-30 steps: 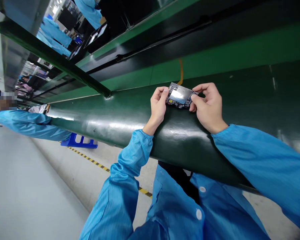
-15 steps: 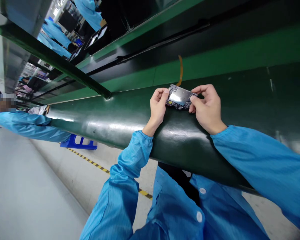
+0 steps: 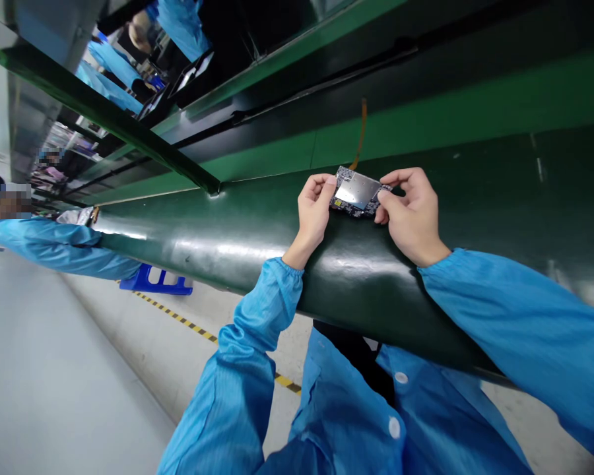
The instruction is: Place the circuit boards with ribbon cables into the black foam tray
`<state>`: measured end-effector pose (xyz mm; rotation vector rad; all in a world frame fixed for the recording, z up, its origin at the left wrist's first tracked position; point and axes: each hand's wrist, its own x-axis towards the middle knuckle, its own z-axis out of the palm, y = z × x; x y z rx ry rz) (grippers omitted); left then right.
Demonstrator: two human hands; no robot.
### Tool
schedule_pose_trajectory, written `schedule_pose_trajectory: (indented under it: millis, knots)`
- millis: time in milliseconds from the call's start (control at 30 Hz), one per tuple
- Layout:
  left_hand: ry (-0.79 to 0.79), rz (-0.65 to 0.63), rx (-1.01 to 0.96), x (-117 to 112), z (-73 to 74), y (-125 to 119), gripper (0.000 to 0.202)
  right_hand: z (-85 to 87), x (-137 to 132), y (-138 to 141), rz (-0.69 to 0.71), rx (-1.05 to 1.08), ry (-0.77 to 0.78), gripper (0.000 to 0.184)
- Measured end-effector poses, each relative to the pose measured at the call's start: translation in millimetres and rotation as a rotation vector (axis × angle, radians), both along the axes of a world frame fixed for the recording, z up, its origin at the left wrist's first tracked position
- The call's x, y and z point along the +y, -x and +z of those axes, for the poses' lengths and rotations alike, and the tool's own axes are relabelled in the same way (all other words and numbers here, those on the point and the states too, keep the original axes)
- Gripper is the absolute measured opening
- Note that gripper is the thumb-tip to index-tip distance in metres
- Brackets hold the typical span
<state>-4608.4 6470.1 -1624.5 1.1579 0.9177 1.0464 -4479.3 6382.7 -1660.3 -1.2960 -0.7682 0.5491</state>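
Between my two hands is a small circuit board (image 3: 359,191) with a silvery metal shield on its upper face and a yellow part near its lower left. My left hand (image 3: 315,204) pinches its left end between thumb and fingers. On the other end, thumb and index finger of my right hand (image 3: 410,210) grip the edge. An orange ribbon cable (image 3: 362,132) runs up from the far edge of the board. The board is held over the dark green bench (image 3: 237,231); whether it touches the surface I cannot tell.
A green post (image 3: 129,135) rises from the bench on the left. Farther left sits a co-worker in a blue sleeve (image 3: 54,251), near a blue stool (image 3: 158,280). A dark rail (image 3: 297,102) runs along the back. More people in blue show beyond it.
The orange ribbon cable has swung slightly right and stands straighter. Both hands keep their grip on the board, almost unmoved.
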Motion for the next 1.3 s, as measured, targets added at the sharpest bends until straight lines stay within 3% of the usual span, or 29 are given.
schedule_pose_trajectory:
  millis: [200, 467, 733, 1033, 1300]
  knots:
    - [0.044, 0.008, -0.009, -1.4, 3.0, -0.4, 0.028, 0.6, -0.3, -0.3, 0.013, 0.003, 0.0, 0.019]
    - [-0.008, -0.028, 0.01, 0.4, -1.2, 0.9, 0.021, -1.2, -0.4, -1.3, 0.013, -0.003, 0.002, 0.019]
    - [0.01, -0.029, -0.014, -4.2, 5.8, -1.0, 0.019, 0.3, -0.3, -0.2, 0.022, 0.023, 0.0, 0.02]
    - [-0.045, -0.041, -0.006, 0.4, -3.6, 1.0, 0.021, 0.9, -0.4, 0.9, 0.02, 0.025, -0.003, 0.019]
    - [-0.052, -0.009, -0.022, -0.2, -0.6, -0.1, 0.022, 2.6, -0.9, 1.4, 0.024, 0.024, -0.008, 0.019]
